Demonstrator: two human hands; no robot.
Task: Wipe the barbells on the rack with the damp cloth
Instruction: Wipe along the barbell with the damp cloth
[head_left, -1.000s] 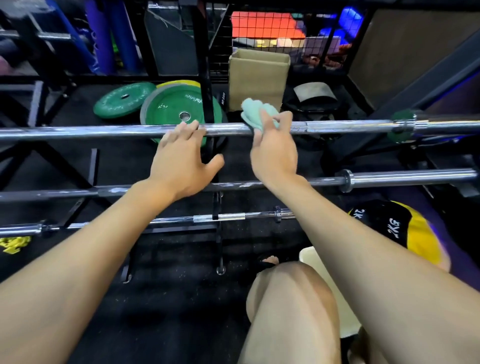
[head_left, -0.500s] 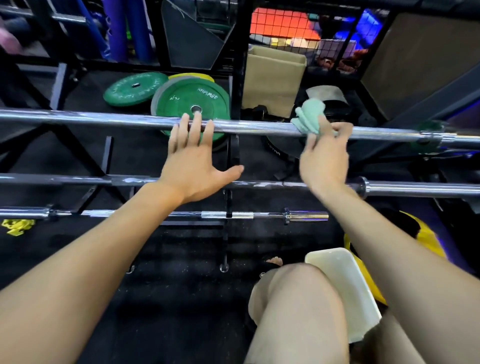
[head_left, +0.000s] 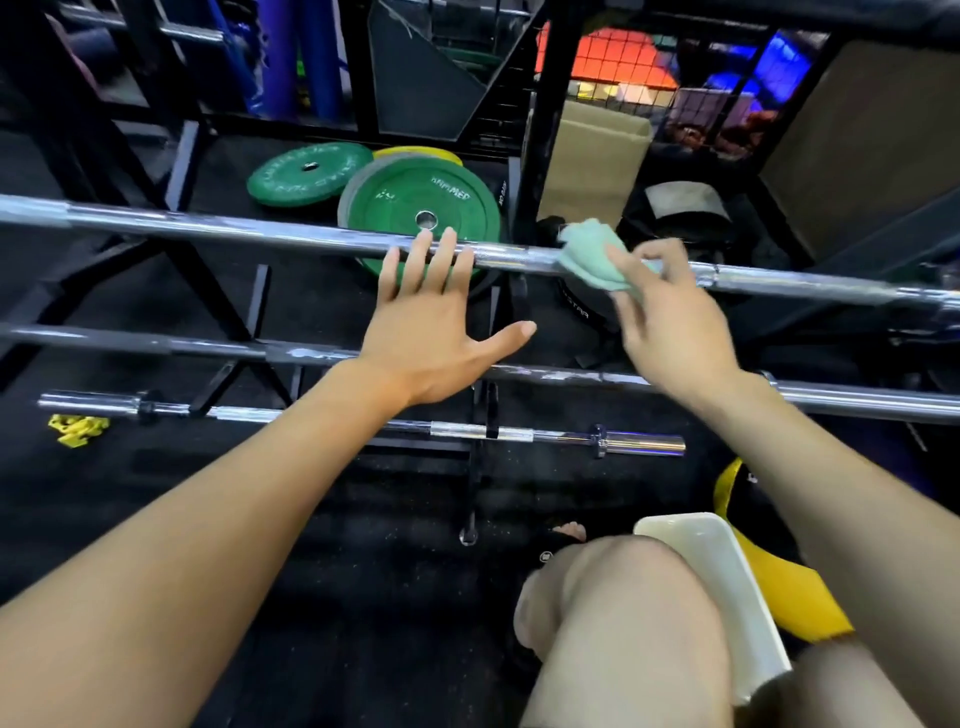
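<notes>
A right hand (head_left: 670, 332) pinches a green damp cloth (head_left: 592, 254) against the top barbell (head_left: 260, 228) on the rack, while the left hand (head_left: 431, 332) rests flat, fingers straight on the same bar. Two more barbells (head_left: 156, 345) lie below, green weight plates (head_left: 415, 208) behind.

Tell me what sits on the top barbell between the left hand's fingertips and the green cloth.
Nothing: in the head view the top barbell runs bare chrome between the left hand and the green cloth, which the right hand pinches.
</notes>
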